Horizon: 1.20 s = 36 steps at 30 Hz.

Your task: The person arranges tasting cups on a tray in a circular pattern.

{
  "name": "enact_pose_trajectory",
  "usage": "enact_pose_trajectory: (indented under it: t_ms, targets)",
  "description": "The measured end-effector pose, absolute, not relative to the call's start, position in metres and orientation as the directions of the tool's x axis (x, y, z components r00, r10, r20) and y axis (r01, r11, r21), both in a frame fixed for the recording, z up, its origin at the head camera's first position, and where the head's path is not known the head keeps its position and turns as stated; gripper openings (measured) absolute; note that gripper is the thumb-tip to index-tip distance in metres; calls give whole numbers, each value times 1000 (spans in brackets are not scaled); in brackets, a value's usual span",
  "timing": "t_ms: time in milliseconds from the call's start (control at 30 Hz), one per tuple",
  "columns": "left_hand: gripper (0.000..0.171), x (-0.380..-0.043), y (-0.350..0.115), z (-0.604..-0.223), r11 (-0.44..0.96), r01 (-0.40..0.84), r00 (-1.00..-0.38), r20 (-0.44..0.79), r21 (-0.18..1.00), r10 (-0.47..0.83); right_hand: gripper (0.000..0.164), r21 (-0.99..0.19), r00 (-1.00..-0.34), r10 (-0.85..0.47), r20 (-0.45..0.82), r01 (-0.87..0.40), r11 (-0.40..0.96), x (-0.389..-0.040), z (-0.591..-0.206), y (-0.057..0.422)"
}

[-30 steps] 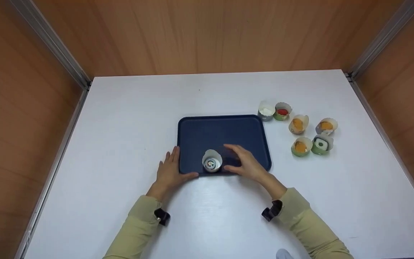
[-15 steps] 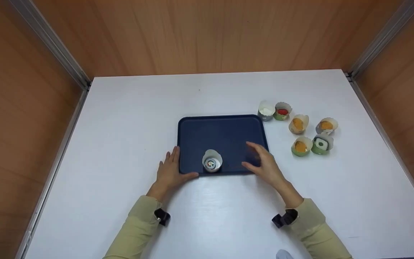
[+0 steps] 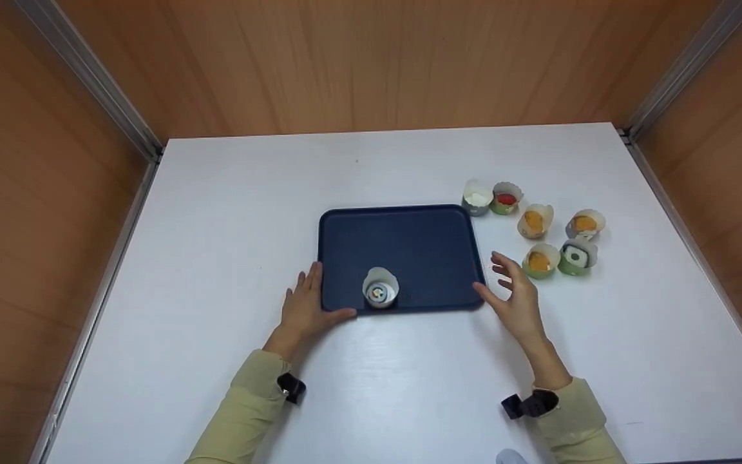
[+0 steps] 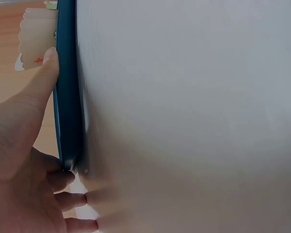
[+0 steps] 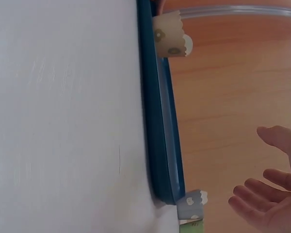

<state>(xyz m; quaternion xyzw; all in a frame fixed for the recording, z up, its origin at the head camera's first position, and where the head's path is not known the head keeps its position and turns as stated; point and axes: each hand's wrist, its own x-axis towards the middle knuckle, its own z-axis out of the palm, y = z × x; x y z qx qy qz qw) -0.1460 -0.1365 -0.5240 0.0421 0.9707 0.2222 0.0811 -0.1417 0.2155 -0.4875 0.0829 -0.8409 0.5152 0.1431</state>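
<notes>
A small pale paper baking cup (image 3: 379, 278) stands on the front left part of a dark blue tray (image 3: 422, 251); a small round printed shape shows on its bottom. My left hand (image 3: 302, 317) rests against the tray's near left corner, its fingers along the left side and the thumb on the front edge. In the left wrist view, the thumb (image 4: 47, 68) touches the tray wall. Just beyond the tray's right edge hovers my right hand (image 3: 518, 308), thumb and fingers spread apart, holding nothing. The right wrist view also shows this hand (image 5: 276, 189) with nothing in it.
Several more patterned cups stand on the white table (image 3: 229, 212) right of the tray: a whitish one (image 3: 477, 198), one with red inside (image 3: 506, 198), some with orange inside, like this one (image 3: 538, 262), and one holding a white ring-like piece (image 3: 576, 258). Wooden walls surround the table.
My right hand has moved right, from beside the cup on the tray to past the tray's right edge, near the other cups. The left hand, tray and cups have stayed put.
</notes>
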Motion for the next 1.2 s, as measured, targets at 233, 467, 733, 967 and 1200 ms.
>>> enact_pose_trajectory:
  t_ms: [233,467,733,967,1200]
  targets:
    - [113,-145,-136,-523,896,50,-986,-122,440,115,55,-856,-931,162,328,-220,468,-141,-494,234]
    - [112,-145,-137,-523,896,49,-987,-118,442,113,56,-864,-905,279,320,-159,478,-147,-503,251]
    - [113,-144,-138,-522,895,43,-986,-127,444,111,61,-873,-905,367,215,-9,488,-153,-510,271]
    - [112,-144,-138,-522,891,46,-986,-122,451,113,63,-884,-908,404,112,94,457,-161,-515,284]
    - [113,-144,-138,-523,890,44,-987,-117,454,108,70,-872,-915,399,67,141,469,-167,-518,291]
